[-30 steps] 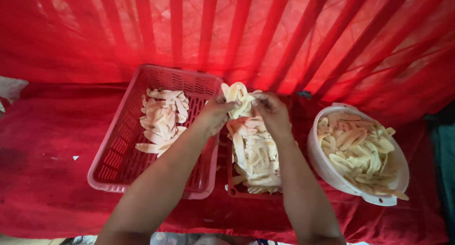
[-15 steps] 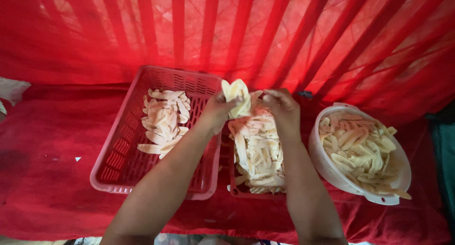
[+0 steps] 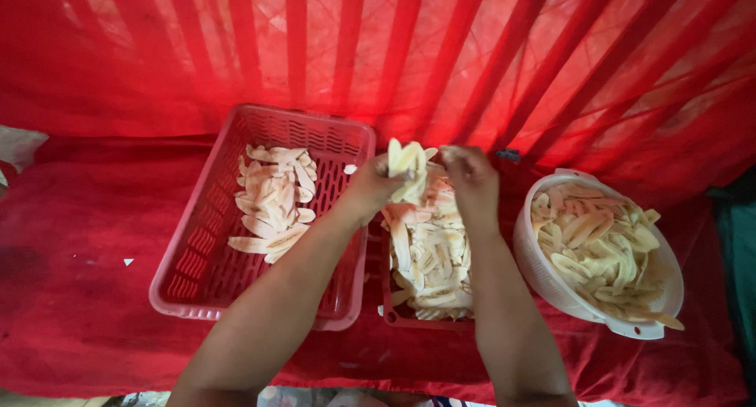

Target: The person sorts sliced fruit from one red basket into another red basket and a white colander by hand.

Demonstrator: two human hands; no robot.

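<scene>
My left hand (image 3: 375, 188) grips a small stack of pale, thin banana slices (image 3: 407, 164), held upright above the middle tray. My right hand (image 3: 468, 173) is just to the right of that stack, its fingertips pinching at the top edge of a slice. Below both hands lies a small red tray (image 3: 391, 312) heaped with long pale slices (image 3: 429, 257). Left of it stands a larger red plastic basket (image 3: 206, 265) with a loose pile of slices (image 3: 274, 202) at its far end.
A white round colander (image 3: 551, 285) full of yellowish slices (image 3: 598, 245) stands at the right. Everything rests on a red cloth (image 3: 71, 281) over the table. Red fabric and bars hang behind. The table's front edge is near the bottom.
Both hands stay above the middle tray with the stack of slices. My right hand has shifted slightly along the top of the stack; the view has moved a little.
</scene>
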